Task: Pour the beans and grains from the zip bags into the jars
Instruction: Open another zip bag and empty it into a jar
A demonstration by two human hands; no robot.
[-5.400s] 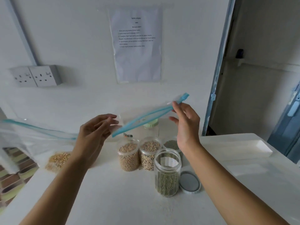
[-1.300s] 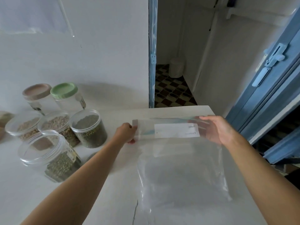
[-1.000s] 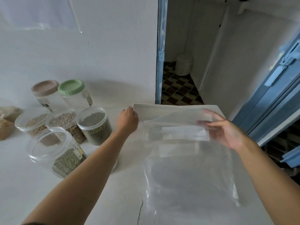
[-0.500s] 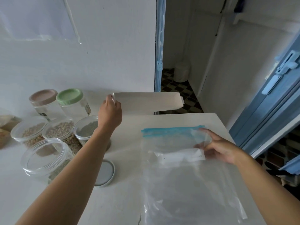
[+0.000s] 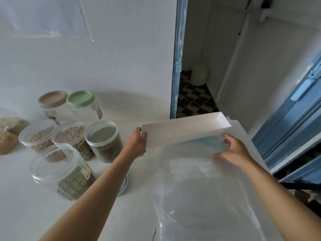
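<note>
Two grips busy | left hand [image 5: 136, 145] holds end of long white tray [image 5: 182, 133] | right hand [image 5: 231, 150] pinches top of clear blue-zipped bag [image 5: 199, 197] on tabletop [image 5: 26, 214]

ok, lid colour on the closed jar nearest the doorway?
Pale green; the green lid shows clearly in the head view.

Home kitchen: grain jars [image 5: 102, 141], tiled floor [image 5: 192, 99]

Bare hands [image 5: 137, 145] [image 5: 232, 151] and forearms [image 5: 104, 180] (apparently unsleeved)
</note>
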